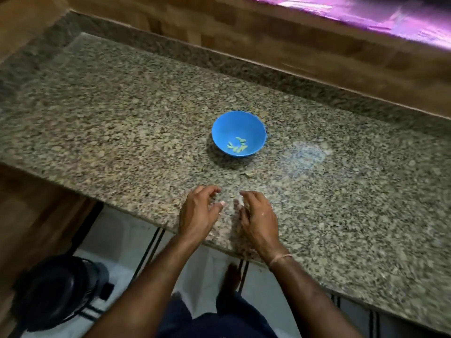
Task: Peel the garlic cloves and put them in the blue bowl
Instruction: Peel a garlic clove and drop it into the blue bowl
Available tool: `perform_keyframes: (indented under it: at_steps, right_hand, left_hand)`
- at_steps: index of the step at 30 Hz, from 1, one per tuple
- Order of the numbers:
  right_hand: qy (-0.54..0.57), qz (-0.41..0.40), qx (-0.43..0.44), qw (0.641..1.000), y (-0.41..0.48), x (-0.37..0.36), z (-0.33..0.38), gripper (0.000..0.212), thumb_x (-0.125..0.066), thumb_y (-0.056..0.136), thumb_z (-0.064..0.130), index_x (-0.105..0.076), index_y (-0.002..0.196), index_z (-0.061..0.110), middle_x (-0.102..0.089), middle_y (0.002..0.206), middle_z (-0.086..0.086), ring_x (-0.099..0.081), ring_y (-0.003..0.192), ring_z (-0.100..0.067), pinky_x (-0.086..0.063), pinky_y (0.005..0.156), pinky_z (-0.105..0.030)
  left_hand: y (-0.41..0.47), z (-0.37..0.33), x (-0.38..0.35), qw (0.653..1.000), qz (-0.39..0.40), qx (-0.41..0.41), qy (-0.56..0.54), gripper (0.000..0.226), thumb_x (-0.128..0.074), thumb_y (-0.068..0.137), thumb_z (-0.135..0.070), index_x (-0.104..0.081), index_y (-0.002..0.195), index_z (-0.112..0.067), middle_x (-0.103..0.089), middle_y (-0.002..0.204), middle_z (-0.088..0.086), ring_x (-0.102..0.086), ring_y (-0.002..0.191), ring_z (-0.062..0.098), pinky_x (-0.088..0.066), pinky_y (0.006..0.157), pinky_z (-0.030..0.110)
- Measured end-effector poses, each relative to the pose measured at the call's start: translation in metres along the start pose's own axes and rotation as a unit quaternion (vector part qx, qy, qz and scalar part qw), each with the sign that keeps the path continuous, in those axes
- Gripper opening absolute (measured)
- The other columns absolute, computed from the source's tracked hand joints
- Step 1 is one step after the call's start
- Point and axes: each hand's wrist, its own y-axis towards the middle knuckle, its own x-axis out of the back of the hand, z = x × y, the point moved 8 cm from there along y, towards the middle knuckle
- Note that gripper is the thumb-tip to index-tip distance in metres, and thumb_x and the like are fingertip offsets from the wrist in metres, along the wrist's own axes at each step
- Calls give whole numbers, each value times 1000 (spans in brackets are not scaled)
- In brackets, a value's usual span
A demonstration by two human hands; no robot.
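Observation:
A blue bowl (238,133) stands on the granite counter (122,132) and holds several pale peeled garlic cloves (238,144). Nearer to me, both hands hover close together over the counter's front edge. My left hand (199,211) has loosely curled fingers and holds nothing I can see. My right hand (257,214) faces it a few centimetres away, fingers also loosely bent and empty. A small scrap of garlic skin (247,174) lies on the counter between the hands and the bowl. The frame is blurred.
A raised granite ledge (268,67) and wooden wall run behind the counter. Below the front edge lie a tiled floor (117,237), a black round object (56,291) at the lower left, and my foot (231,279).

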Motion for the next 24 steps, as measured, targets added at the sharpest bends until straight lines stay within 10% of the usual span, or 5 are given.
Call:
perform_keyframes:
  at_steps: [14, 24]
  right_hand:
    - [-155, -32, -81, 984, 42, 12, -50, 51, -80, 85, 23, -60, 131, 21, -54, 133, -4, -53, 114, -28, -50, 88, -44]
    - [-125, -42, -123, 984, 43, 8, -49, 54, -81, 88, 21, -57, 136, 23, -51, 144, -1, -48, 130, -23, -44, 109, -46]
  left_hand:
    - [37, -29, -37, 992, -17, -87, 90, 16, -71, 95, -14, -63, 93, -28, -61, 92, -13, -58, 86, 16, -35, 57, 28]
    - [149, -95, 14, 981, -100, -127, 103, 22, -79, 90, -16, -75, 109, -26, -71, 103, -5, -61, 98, 19, -40, 69, 32]
